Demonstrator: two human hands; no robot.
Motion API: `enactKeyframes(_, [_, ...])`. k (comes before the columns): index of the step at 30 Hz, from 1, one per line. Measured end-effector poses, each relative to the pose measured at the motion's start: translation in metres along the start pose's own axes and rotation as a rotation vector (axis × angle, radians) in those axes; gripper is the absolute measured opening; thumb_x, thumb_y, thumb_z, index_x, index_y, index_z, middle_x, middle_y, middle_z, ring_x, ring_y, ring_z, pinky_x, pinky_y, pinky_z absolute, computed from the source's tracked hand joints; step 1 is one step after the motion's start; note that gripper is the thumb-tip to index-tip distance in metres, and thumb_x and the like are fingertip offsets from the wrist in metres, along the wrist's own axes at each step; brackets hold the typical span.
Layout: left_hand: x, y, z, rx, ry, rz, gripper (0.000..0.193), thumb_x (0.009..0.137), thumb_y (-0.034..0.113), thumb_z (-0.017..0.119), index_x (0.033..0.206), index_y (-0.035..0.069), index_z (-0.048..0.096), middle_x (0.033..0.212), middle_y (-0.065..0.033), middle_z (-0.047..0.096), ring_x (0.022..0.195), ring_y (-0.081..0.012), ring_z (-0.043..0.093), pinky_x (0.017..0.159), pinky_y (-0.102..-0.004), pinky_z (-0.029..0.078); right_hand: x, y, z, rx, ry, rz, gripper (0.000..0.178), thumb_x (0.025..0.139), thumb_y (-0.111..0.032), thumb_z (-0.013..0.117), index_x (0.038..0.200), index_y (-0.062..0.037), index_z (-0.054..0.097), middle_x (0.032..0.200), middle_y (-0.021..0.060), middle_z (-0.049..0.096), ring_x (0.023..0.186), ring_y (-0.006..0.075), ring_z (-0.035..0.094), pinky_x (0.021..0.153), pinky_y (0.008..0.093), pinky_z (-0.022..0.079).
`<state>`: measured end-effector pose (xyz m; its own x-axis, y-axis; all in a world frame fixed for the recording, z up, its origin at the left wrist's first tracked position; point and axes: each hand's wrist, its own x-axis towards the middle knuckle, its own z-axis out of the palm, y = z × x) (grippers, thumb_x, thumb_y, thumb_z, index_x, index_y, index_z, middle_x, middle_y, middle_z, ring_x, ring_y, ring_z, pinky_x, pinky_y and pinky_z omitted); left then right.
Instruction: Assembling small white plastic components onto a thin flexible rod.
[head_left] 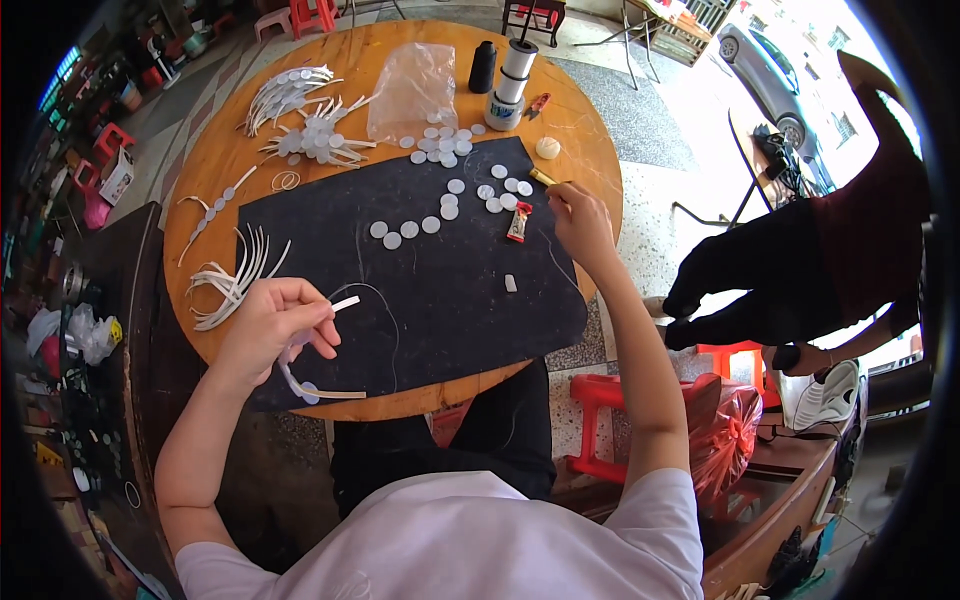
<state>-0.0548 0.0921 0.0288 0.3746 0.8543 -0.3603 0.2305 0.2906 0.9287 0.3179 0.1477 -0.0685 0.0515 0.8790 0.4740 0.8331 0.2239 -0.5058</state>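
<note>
Strip, disc-studded, likely light, limp, best held near end; pinched in left grip above black mat, closure of right grip unclear.

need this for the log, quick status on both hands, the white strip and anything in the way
Left hand pinching white strip. Right hand at gold-coloured tube, grip unclear. Possible obstacle: red-and-white packet on dark mat, near right hand.

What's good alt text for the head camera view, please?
A person's left hand holds a white strip over a dark mat on a round wooden table, while the right hand is at a small gold-coloured object. Pale discs lie on the mat.
</note>
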Motion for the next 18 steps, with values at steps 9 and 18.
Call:
enactKeyframes(9, [-0.032,0.021,-0.084,-0.066,0.344,0.123,0.008,0.079,0.008,0.054,0.077,0.001,0.053,0.064,-0.0142,0.060,0.049,-0.0191,0.060,0.041,-0.0195,0.044,0.024,0.044,0.039,-0.374,0.185,0.085,0.012,0.076,-0.009,0.059,0.086,-0.0045,0.062,0.086,0.0138,0.059,0.084,0.0320,0.055,0.072,0.0382,0.045])
enactKeyframes(18, [-0.082,0.100,-0.191,0.230,0.549,0.291,0.015,0.079,0.018,0.056,0.074,0.004,0.052,0.065,-0.0092,0.060,0.049,-0.0128,0.059,0.036,-0.0158,0.036,0.142,0.083,0.018,-0.195,0.235,0.062,0.014,0.076,-0.010,0.057,0.088,-0.0073,0.064,0.086,0.0114,0.059,0.091,0.0294,0.055,0.075,0.0377,0.045])
